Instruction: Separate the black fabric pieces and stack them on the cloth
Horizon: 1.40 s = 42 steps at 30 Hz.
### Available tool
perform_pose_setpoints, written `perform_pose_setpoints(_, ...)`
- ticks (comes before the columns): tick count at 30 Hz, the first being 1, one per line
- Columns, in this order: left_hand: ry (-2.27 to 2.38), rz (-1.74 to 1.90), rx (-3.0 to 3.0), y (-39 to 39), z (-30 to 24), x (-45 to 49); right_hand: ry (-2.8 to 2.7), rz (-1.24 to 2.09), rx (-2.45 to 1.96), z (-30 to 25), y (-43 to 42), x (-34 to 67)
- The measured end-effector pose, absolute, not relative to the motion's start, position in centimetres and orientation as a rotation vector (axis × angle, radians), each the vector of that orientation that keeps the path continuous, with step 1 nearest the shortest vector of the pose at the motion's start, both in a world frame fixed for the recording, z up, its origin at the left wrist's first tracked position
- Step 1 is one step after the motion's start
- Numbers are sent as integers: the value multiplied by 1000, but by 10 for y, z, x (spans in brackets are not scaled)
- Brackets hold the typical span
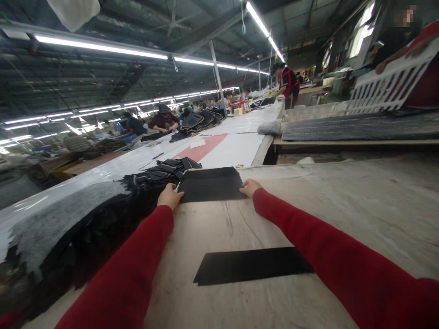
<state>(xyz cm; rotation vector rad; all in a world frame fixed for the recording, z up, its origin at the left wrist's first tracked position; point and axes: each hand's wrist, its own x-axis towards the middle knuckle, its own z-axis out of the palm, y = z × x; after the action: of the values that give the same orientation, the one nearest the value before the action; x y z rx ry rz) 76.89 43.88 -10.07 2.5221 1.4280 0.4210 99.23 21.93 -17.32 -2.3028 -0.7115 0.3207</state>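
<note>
A black fabric panel (211, 185) with jagged side edges is stretched between my two hands over the far part of the table. My left hand (170, 196) pinches its left edge, thumb on top. At its right edge my right hand (250, 188) grips the near corner between thumb and fingers. Closer to me lies a flat black fabric strip (252, 265), its right end hidden under my right sleeve. Just left of the panel, a pile of black fabric pieces (154, 176) with pale edges is heaped.
Grey fleecy material (72, 214) and dark cloth run along the left. Beyond is a white table (236, 148) with a pink strip (202, 147). At right, a person's hands hold a white slatted panel (394, 77) above stacked grey sheets (339, 128). Other people work farther back.
</note>
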Motion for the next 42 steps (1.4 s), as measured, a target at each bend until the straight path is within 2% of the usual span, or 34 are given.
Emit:
perform_pose_setpoints(25,1361,223,2839,424,-90,773,-855,302,-2478,-155,214,988)
perform_pose_setpoints(30,1137,232,3125,406,-84,776,-1107,172,-2557,-134,210,974)
perform_pose_setpoints(34,819,150,3292,397,-83,780,-1561,41,-2446,-122,210,961)
perform_pose_setpoints(38,660,17,3336,397,-87,777,-1927,35,-2319,-122,209,956)
perform_pose_setpoints(42,637,-79,3315,397,-91,764,-2040,60,-2314,-127,198,958)
